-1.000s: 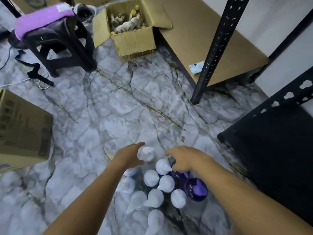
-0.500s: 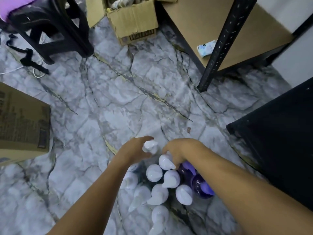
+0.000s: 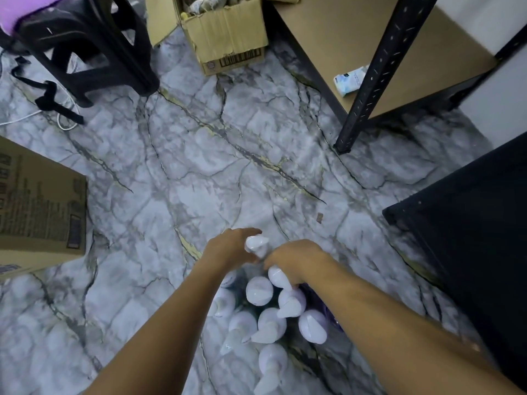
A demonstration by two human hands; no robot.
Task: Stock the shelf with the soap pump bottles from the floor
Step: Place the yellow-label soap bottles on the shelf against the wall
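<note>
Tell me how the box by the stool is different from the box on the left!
The box by the stool has its flaps open with things inside; the box on the left looks shut. The box by the stool shows a barcode on plain card; the box on the left has a side full of print. Both are brown cardboard and sit on the marble floor.

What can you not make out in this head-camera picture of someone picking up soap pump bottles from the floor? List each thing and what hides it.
1. Fingers of the left hand: curled behind the farthest pump bottle, head view.
2. Bottle bodies in the cluster: seen from above, pump tops cover them; labels unreadable.
3. Contents of the open cardboard box: cut by the top edge, blurred.
4. Small white packet on the shelf board: partly behind the black upright; print too small.
</note>
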